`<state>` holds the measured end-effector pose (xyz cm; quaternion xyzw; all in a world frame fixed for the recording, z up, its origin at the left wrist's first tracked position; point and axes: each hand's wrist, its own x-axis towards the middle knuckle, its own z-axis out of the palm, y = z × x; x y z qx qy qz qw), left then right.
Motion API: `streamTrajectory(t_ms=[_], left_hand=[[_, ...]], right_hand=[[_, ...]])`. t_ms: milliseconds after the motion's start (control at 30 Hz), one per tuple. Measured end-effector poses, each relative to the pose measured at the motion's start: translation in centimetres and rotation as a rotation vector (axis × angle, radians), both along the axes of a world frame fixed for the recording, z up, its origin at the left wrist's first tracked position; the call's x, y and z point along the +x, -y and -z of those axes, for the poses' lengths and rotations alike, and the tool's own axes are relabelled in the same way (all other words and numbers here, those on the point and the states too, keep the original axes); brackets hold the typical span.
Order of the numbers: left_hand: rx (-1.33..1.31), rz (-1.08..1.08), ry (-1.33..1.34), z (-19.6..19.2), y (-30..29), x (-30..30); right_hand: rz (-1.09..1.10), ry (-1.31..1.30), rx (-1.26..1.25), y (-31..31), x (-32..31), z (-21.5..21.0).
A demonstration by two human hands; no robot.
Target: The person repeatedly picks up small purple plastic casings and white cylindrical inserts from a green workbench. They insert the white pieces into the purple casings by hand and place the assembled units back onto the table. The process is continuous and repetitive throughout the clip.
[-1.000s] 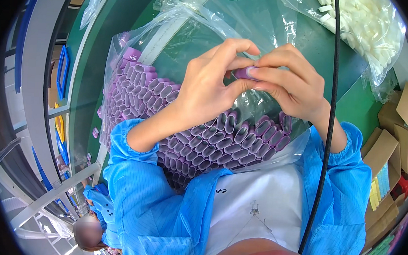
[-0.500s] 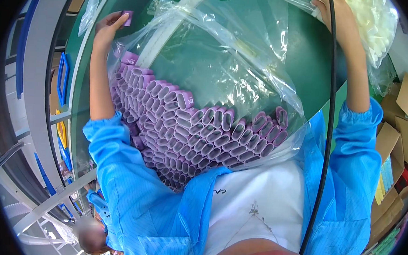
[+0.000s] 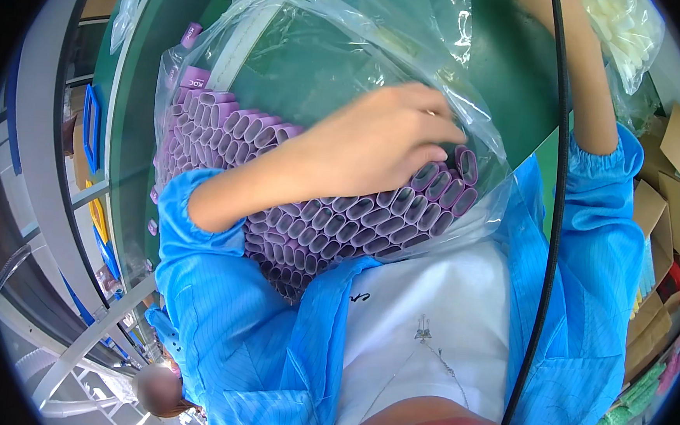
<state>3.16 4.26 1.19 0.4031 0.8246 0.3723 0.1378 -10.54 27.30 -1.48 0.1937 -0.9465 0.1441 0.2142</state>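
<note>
Plainly, the fingers [image 3: 430, 132] of the left hand [image 3: 375, 148] are curled down onto the purple sleeves [image 3: 332, 220], closed over the top row at the right end of the pile, though a firm grip on one piece cannot be told. The sleeves are packed in a clear plastic bag [image 3: 288, 46] held against the chest, so the stock is kept within reach. The right hand is out of frame; only its forearm [image 3: 588, 95] is seen, raised toward a bag of white parts [image 3: 624, 27] on the green desk [image 3: 520, 68].
</note>
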Motion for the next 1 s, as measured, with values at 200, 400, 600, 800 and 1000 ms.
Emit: streamTrajectory(t_ms=[200,400,600,800,1000], left_hand=[[0.121,0.376,0.068,3.4,-1.6,-2.9],[0.188,-0.169,0.066,1.5,0.3,-2.2],[0.291,-0.304,0.012,1.3,0.6,-1.0],[0.229,-0.246,-0.059,0.4,0.8,-0.8],[0.373,-0.326,0.169,0.1,0.8,-0.5]], right_hand=[[-0.023,0.253,-0.303,2.0,5.0,-0.7],[-0.547,0.125,-0.713,2.2,11.5,-1.4],[-0.498,0.041,-0.618,3.2,13.6,-0.5],[-0.562,0.217,-0.731,2.9,13.0,-0.6],[-0.726,0.271,-0.978,2.6,12.0,0.8]])
